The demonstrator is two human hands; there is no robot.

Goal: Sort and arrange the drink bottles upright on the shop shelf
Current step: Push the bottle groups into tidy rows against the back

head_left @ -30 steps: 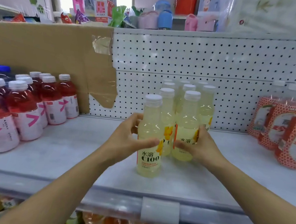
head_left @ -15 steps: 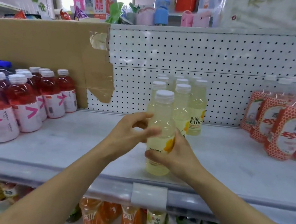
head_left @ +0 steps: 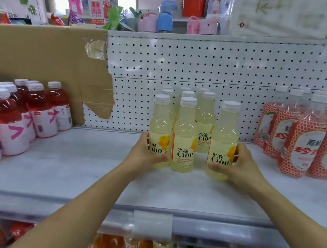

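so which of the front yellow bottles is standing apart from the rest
The rightmost front bottle, gripped by the right hand. A gap separates it from the middle bottle, which stands against the left bottle.

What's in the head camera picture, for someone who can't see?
The left hand grips the left C100 bottle and the right hand the right C100 bottle, both pale yellow, upright on the white shelf. Red drink bottles stand left, red-patterned bottles right.
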